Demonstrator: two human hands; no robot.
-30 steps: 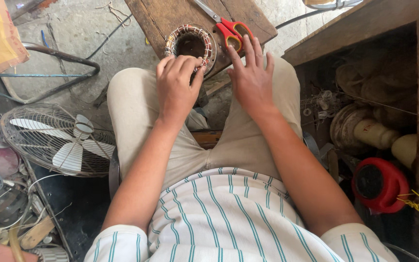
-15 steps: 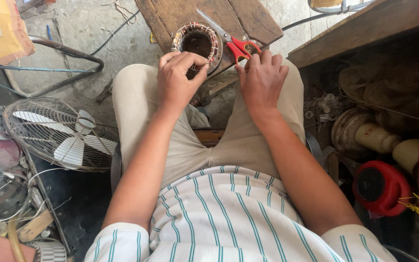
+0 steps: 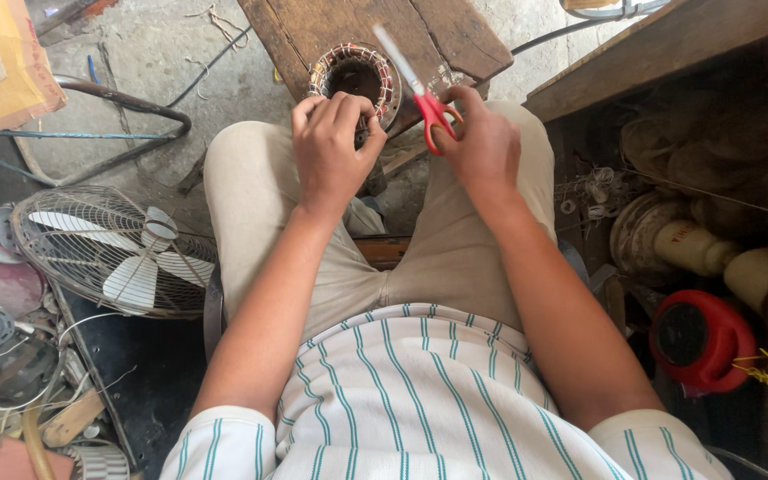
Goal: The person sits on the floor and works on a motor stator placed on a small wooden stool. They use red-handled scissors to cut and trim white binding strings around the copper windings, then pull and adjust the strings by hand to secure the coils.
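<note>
A round motor stator with copper windings sits on a worn wooden board in front of my knees. My left hand rests against its near rim, fingers curled on the windings. My right hand grips red-handled scissors, blades pointing up and away over the board, just right of the stator. My beige trousers and striped shirt fill the lower middle of the view.
A caged fan lies on the floor at left, with motor parts and wires beyond it. A wooden shelf at right holds coils, a cream cylinder and a red round part. A bent metal frame lies at upper left.
My right hand closed on the scissors lying on the board and lifted them, blades now raised. My left hand stayed on the stator's rim.
</note>
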